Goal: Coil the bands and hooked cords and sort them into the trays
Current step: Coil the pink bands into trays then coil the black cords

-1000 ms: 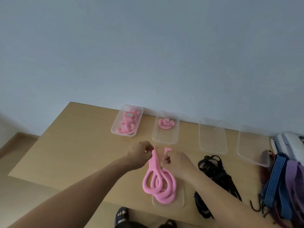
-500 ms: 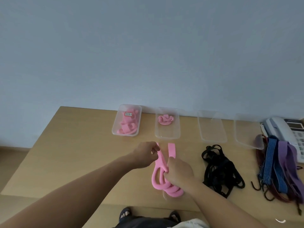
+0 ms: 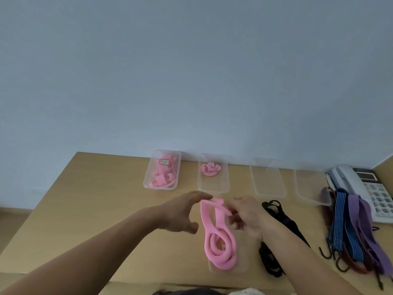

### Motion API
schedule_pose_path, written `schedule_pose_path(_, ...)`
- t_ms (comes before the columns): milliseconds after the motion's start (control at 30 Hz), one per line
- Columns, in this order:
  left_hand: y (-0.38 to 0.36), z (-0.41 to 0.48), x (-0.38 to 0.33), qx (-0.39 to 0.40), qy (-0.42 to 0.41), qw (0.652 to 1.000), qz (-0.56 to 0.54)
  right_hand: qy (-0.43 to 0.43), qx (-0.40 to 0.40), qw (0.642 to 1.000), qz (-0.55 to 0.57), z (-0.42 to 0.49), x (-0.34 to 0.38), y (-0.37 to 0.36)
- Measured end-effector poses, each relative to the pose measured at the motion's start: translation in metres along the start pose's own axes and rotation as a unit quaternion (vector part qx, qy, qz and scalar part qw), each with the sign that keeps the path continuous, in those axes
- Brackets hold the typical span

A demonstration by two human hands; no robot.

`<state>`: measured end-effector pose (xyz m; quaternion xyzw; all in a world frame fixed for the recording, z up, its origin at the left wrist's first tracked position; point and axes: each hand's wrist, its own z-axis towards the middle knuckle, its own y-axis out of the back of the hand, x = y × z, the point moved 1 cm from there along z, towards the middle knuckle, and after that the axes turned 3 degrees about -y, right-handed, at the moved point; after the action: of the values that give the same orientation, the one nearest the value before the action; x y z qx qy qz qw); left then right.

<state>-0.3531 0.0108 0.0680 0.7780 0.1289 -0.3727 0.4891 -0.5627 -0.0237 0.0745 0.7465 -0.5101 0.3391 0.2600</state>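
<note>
A long pink band (image 3: 212,237) lies looped in a clear tray (image 3: 242,267) near the table's front edge, with both ends raised toward the back. My left hand (image 3: 180,213) is spread open beside it, fingertips touching the band's upper left end. My right hand (image 3: 246,216), blurred, has its fingers curled at the band's right end and seems to pinch it. At the back stand a tray of pink bands (image 3: 148,182), a tray (image 3: 212,187) with one coiled pink band (image 3: 211,169), and two empty trays (image 3: 268,179) (image 3: 308,184).
A heap of black cords (image 3: 285,220) lies just right of my right forearm. Blue, purple and red hooked cords (image 3: 350,226) lie further right, partly over a white desk phone (image 3: 370,188). The wall runs behind the trays.
My left hand has let go of the band and opened its fingers. My right hand has moved up to the band's right end. The camera has tilted a little.
</note>
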Motion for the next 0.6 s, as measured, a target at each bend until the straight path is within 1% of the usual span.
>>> schedule_pose_path(67,0.006,-0.002,-0.014,-0.067,-0.038,0.997,-0.013,0.002,0.018,1.0,0.0,-0.01,0.016,0.003)
schedule_pose_path(133,0.017,0.0,-0.03,-0.128,-0.039,0.99,-0.032,0.019,0.026,0.999,-0.006,-0.019,0.032,0.007)
schedule_pose_path(200,0.028,0.004,-0.045,-0.158,-0.031,0.985,-0.06,0.06,-0.004,0.998,-0.028,-0.027,0.049,0.012)
schedule_pose_path(300,0.041,0.01,-0.063,-0.175,-0.033,0.972,-0.154,0.176,-0.086,0.979,-0.063,-0.037,0.073,0.02)
schedule_pose_path(400,0.049,0.013,-0.076,-0.185,-0.037,0.949,-0.251,0.277,-0.091,0.955,-0.049,-0.048,0.093,0.024)
schedule_pose_path(500,0.052,0.014,-0.084,-0.184,-0.029,0.938,-0.292,0.327,-0.085,0.936,-0.101,-0.052,0.104,0.024)
schedule_pose_path(600,0.058,0.011,-0.094,-0.162,-0.014,0.935,-0.316,0.349,-0.087,0.921,-0.147,-0.053,0.108,0.024)
